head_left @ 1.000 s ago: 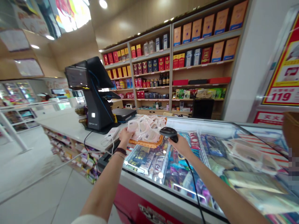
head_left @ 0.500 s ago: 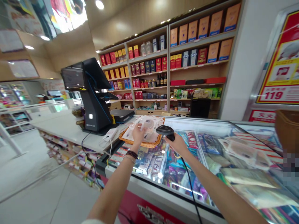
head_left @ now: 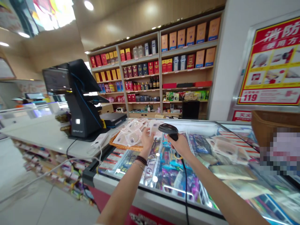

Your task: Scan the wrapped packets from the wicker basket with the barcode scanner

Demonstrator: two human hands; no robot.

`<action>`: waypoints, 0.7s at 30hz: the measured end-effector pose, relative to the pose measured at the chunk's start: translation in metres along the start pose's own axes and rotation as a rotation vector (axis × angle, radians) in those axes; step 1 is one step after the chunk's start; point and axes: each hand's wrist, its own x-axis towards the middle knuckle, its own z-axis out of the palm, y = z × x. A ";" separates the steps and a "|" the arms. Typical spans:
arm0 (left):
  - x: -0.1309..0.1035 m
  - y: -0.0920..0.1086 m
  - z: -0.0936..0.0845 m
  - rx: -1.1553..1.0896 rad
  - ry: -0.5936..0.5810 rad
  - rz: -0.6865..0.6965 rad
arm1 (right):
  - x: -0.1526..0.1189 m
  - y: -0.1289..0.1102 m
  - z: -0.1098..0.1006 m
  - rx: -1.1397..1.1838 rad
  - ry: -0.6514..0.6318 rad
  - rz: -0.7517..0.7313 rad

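Observation:
My right hand (head_left: 180, 144) is wrapped round the handle of a black barcode scanner (head_left: 169, 130), its cable hanging down the front of the freezer. The scanner head points left. Just left of it, my left hand (head_left: 147, 139) pinches a clear flat packet (head_left: 155, 126) with a small printed label facing up. Behind and left of that hand lies a shallow orange wicker basket (head_left: 114, 143), holding several similar clear packets (head_left: 134, 137). The basket rests on the glass-topped freezer (head_left: 150, 181).
A black checkout terminal (head_left: 82, 103) stands on the white counter (head_left: 44, 129) at left, with a white device (head_left: 99, 140) and cables nearby. Loose clear packets (head_left: 226, 147) lie on the glass at right, before a brown basket (head_left: 264, 125). Stocked shelves (head_left: 161, 72) line the back wall.
My left hand has moved right, off the basket, bringing a clear packet beside the scanner head. The right hand still grips the scanner. The view has turned slightly to the right.

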 end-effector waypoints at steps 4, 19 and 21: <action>-0.004 0.005 0.006 -0.011 -0.020 -0.008 | -0.002 0.008 -0.007 -0.001 -0.008 0.008; -0.019 0.020 0.090 -0.177 -0.237 -0.100 | -0.010 0.036 -0.093 -0.077 0.155 0.104; -0.027 0.024 0.115 -0.243 -0.327 -0.192 | -0.014 0.046 -0.118 -0.087 0.189 0.140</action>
